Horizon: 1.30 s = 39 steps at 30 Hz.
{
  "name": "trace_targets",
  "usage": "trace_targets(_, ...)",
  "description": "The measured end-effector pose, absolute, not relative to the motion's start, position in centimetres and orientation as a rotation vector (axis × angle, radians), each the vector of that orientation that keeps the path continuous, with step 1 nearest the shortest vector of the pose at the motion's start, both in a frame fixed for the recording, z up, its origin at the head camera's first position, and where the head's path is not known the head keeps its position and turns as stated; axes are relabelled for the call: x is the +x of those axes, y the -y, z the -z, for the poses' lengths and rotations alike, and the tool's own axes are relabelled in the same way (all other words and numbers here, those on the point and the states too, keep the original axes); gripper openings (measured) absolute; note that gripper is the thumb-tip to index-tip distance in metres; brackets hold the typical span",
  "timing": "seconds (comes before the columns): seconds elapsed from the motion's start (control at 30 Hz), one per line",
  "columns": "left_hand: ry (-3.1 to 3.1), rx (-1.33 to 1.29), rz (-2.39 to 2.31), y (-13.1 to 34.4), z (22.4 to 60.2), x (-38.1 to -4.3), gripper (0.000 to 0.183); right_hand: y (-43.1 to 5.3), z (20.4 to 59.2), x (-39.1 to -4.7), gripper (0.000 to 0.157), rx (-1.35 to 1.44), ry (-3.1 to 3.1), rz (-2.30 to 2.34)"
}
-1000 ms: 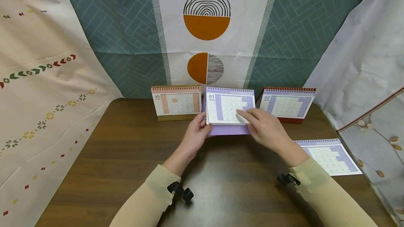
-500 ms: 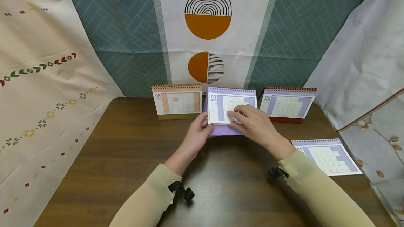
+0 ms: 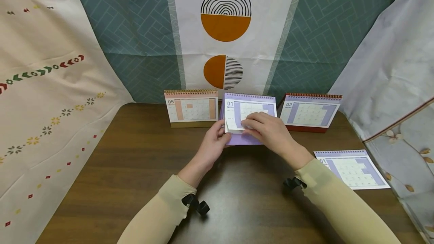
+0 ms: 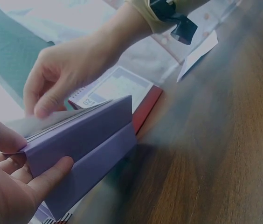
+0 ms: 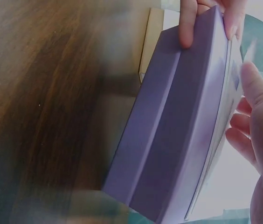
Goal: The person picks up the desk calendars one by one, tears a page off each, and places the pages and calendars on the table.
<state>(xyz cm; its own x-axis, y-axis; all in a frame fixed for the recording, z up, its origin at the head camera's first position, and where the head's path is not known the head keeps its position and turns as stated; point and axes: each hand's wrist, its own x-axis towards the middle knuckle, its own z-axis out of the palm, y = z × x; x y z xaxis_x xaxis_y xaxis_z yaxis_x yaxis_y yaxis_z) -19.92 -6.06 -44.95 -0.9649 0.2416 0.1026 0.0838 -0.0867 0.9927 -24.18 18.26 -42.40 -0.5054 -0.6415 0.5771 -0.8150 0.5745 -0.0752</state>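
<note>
A purple desk calendar (image 3: 249, 139), its white page (image 3: 230, 118) marked 01, tilts toward the head camera at the middle back of the table. My left hand (image 3: 211, 144) grips its lower left corner. In the left wrist view, the thumb of the left hand (image 4: 5, 182) lies along the page side and a finger stretches under the purple base (image 4: 85, 130). At the lower part of the page, my right hand (image 3: 269, 133) pinches the sheet between thumb and curled fingers. Seen from the right wrist, sheets stand slightly apart from the base (image 5: 173, 116) beside the right thumb (image 5: 252, 79).
A peach calendar (image 3: 193, 110) marked 05 stands to the left, and a calendar (image 3: 310, 112) marked 02 on a red base to the right. A loose calendar sheet (image 3: 352, 168) lies at the right of the brown table (image 3: 135, 183). Cloth hangings (image 3: 135, 29) surround it.
My right hand has slid left across the page, its fingers curling in from a pointing pose. The page's lower edge has lifted a little. The left hand keeps its grip.
</note>
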Motion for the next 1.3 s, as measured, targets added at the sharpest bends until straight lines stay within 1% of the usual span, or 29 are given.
trace_targets(0.1,-2.049,0.357,-2.214,6.0,44.9,-19.9,0.048,-18.2,42.3,-24.0,0.032,1.133,2.284,-0.487)
trace_targets(0.23,-2.052,0.348,-2.214,6.0,44.8,-19.9,0.049,-17.9,42.0,-23.7,0.032,1.048,2.251,-0.544)
trace_targets(0.4,-2.027,0.35,-2.228,5.9,44.8,-20.0,0.054,-17.4,41.1,-23.0,0.032,0.893,2.315,-0.726)
trace_targets(0.47,-2.027,0.351,-2.228,5.9,44.8,-20.0,0.054,-17.3,40.7,-22.7,0.03,0.829,2.354,-0.808)
trace_targets(0.7,-2.138,0.348,-2.178,5.9,44.8,-19.9,0.041,-17.3,39.6,-22.0,0.029,0.703,2.408,-0.954)
trace_targets(1.0,-2.221,0.341,-2.178,5.9,44.8,-19.9,0.031,-17.3,38.1,-21.8,0.026,0.516,2.42,-1.077)
trace_targets(1.2,-2.343,0.294,-2.164,5.9,44.8,-19.8,0.022,-17.6,36.6,-21.8,0.029,0.477,2.445,-1.074)
trace_targets(1.3,-2.379,0.283,-2.15,5.9,44.8,-19.8,0.018,-17.7,35.7,-22.2,0.025,0.481,2.484,-1.068)
